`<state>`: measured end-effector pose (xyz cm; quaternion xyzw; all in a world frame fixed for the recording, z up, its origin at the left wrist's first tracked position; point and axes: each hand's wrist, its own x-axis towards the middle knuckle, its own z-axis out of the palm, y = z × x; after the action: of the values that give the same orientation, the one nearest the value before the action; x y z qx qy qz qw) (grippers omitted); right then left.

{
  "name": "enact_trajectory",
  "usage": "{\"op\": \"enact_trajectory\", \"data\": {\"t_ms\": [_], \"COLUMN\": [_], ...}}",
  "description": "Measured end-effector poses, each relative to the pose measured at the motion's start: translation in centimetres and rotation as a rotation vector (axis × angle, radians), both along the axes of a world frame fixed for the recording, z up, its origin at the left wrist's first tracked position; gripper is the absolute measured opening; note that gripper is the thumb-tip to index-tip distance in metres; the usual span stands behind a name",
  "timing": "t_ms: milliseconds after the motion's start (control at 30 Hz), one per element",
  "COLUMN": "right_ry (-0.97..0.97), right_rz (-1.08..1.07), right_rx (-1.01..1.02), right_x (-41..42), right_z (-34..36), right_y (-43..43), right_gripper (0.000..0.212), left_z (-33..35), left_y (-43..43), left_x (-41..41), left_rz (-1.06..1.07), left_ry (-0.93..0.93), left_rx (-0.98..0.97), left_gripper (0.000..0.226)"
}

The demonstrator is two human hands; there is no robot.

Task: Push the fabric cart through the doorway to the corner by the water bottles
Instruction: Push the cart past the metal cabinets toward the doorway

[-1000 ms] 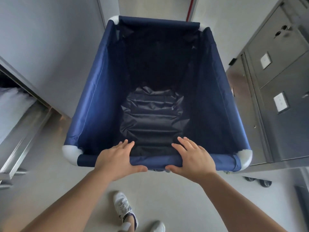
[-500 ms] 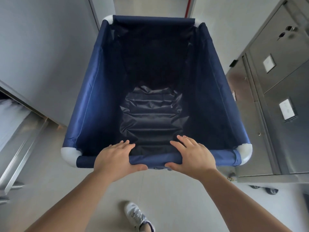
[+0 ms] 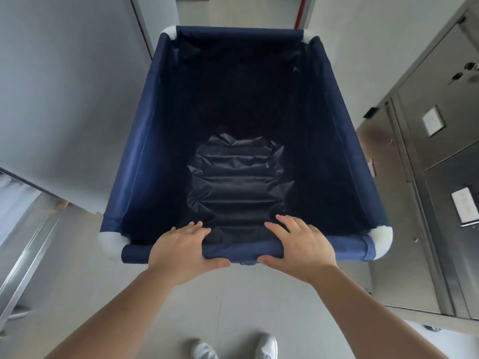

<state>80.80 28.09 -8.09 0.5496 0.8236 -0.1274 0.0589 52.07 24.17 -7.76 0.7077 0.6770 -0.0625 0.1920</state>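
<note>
A navy blue fabric cart with white corner joints fills the middle of the view. It holds nothing but its crumpled dark liner. My left hand grips the near top rail left of centre, fingers inside and thumb under. My right hand grips the same rail right of centre in the same way. The cart's far end points at a doorway with pale floor beyond. No water bottles are in sight.
A grey wall runs close along the cart's left side, with a steel shelf rail lower left. Stainless steel cabinets on castors stand close on the right. A red pipe marks the door's right edge. My white shoes are below.
The cart has rolled forward toward the doorway, and the steel cabinets and the left shelf have slid back past me. Both hands keep the same grip on the rail.
</note>
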Motion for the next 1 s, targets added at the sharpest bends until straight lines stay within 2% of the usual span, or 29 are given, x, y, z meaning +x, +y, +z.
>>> {"op": "enact_trajectory", "data": {"t_ms": [167, 367, 1000], "right_ry": [0.016, 0.033, 0.078], "right_rz": [0.019, 0.043, 0.111], "right_rx": [0.02, 0.004, 0.124], "right_x": [-0.4, -0.2, -0.1], "right_z": [-0.3, -0.5, -0.2], "right_y": [4.4, 9.4, 24.4], "right_gripper": [0.092, 0.092, 0.088], "left_z": [0.2, 0.7, -0.2], "left_y": [4.3, 9.3, 22.6], "left_x": [-0.3, -0.1, 0.2], "left_rz": [0.022, 0.086, 0.15], "left_ry": [0.028, 0.041, -0.015], "left_rx": [-0.017, -0.139, 0.032], "left_gripper": [0.112, 0.12, 0.103]}}
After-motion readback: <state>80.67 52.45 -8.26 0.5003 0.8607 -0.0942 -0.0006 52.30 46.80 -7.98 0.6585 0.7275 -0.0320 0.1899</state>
